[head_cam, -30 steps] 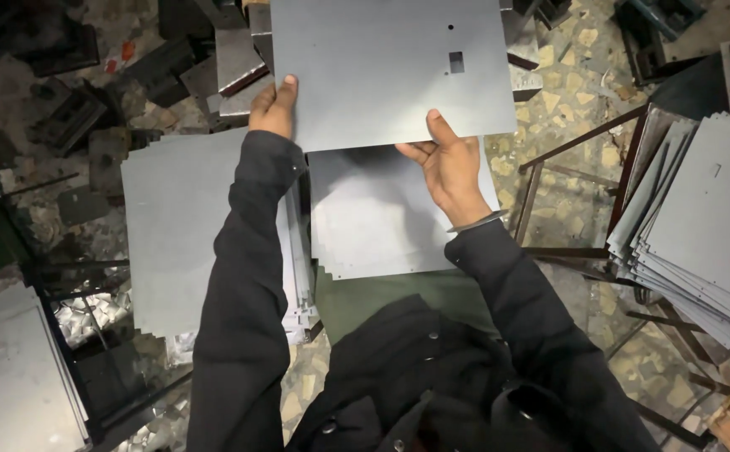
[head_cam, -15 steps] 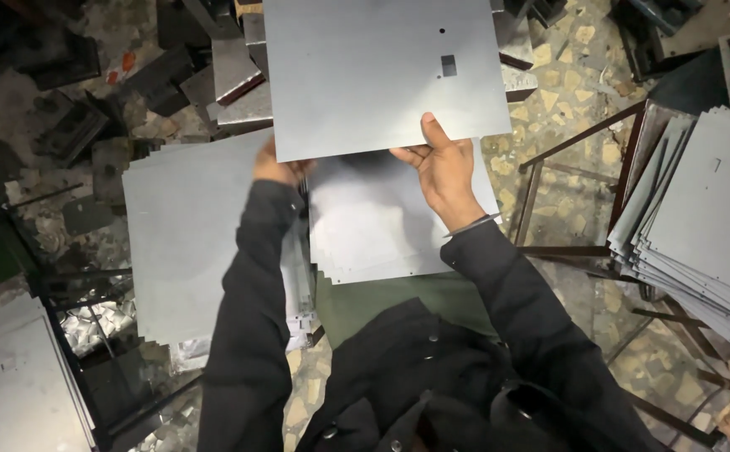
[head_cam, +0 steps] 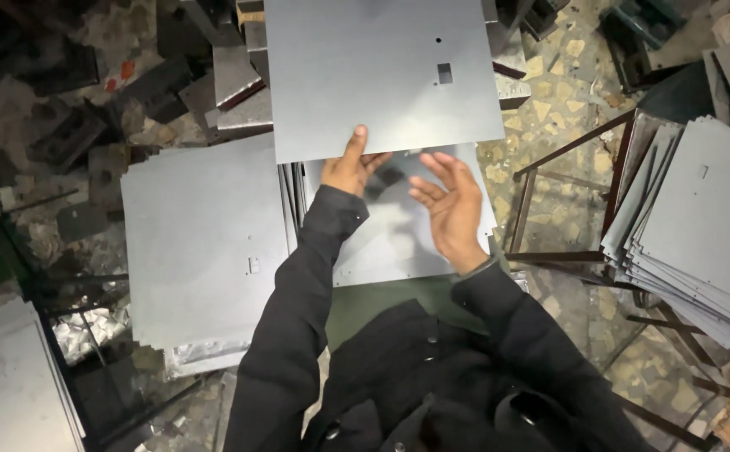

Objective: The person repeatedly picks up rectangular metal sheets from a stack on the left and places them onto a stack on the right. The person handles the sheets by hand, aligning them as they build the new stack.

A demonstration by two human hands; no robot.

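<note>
Metal sheet: flat, grey, roughly square, with one small round hole and one small rectangular cut-out near its right side. It is held up in front of the person, above the stacks, its upper edge out of frame.

Left hand: grip closed on the lower edge of the metal sheet near the middle, thumb lying on the upper face, fingers tucked beneath. Black sleeve.

Right hand: grip open, fingers spread and slightly curled, holding nothing; it hovers just below the sheet's lower edge, apart from it, over the middle stack.

Middle stack: shiny grey sheets lying flat directly under both hands, faintly reflecting them.

Left stack: duller grey sheets of like size, edges slightly fanned, just beside the middle stack; a small rectangular cut-out shows near the right edge of its top sheet.

Right stack: grey sheets fanned and tilted on a rusty metal frame, well apart from the hands.

Floor: stone-chip paving, strewn at upper left with dark metal scraps.

Further grey sheets lie at the lower left corner.
</note>
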